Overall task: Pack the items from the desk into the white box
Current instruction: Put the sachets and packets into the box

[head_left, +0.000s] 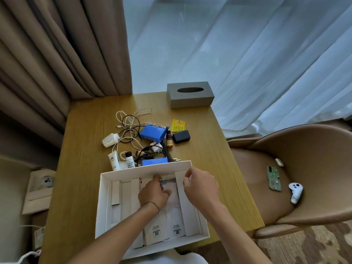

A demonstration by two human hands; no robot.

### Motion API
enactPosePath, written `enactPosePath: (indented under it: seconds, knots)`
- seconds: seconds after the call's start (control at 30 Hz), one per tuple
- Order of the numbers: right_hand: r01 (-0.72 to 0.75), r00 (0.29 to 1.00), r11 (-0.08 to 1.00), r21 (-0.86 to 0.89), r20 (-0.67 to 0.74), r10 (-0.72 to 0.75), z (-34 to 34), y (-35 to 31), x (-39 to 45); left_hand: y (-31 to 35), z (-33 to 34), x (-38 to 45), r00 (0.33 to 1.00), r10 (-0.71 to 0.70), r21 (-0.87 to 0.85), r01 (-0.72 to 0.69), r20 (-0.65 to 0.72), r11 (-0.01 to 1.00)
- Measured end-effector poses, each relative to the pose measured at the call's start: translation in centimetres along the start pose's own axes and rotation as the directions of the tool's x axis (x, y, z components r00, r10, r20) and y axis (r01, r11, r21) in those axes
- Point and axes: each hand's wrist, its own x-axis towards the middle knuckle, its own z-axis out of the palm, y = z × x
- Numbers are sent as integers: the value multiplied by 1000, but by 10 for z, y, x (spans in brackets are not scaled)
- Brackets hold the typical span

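Step in hand looks like clearing the white box (122, 173) before loading: best to flatten the paper inserts and seat the cardboard divider (181, 189) square, so the clutter just beyond the fingertips gets a level floor. Left hand (155, 195) reaches palm-down inside, fingers extended, pressing the inserts, gripping nothing. Right hand (200, 185), just right of it, pinches the divider's top edge at the far wall.

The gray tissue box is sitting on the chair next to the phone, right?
Not quite. The head view shows the tissue box on the desk, at its far edge by the window. The phone does lie on the chair.
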Motion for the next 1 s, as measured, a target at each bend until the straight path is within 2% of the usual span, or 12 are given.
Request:
enactPosePath:
  seconds: [0.13, 0.23, 0.33, 0.47, 0.6, 0.77, 1.0]
  knots:
    - [4, 1000, 1000, -14, -9, -4, 1, 1, 2, 0, -9, -3, 996, 85, 73, -86, 8, 994]
    - [60, 998, 998, 6, -24, -60, -2, -4, 8, -1, -21, -13, 985, 172, 150, -172, 14, 974]
    - [115, 993, 992, 48, -12, -115, -6, -17, 23, -4, -41, -30, 962, 268, 204, -253, -47, 946]
    - [198, 980, 977, 77, -2, -198, -8, -49, 47, -6, -85, -44, 920, 356, 138, -336, -167, 932]
    - [255, 962, 959, 124, 62, -264, 7, -86, 75, -6, -132, -38, 903, 353, 80, -345, -243, 935]
    - [221, 944, 966, 137, 220, -247, 42, -127, 114, -21, -178, -12, 913, 288, 79, -277, -289, 958]
    - [232, 905, 971, -64, 379, -192, 92, -158, 160, -68, -203, 27, 950, 111, 13, -112, -292, 994]
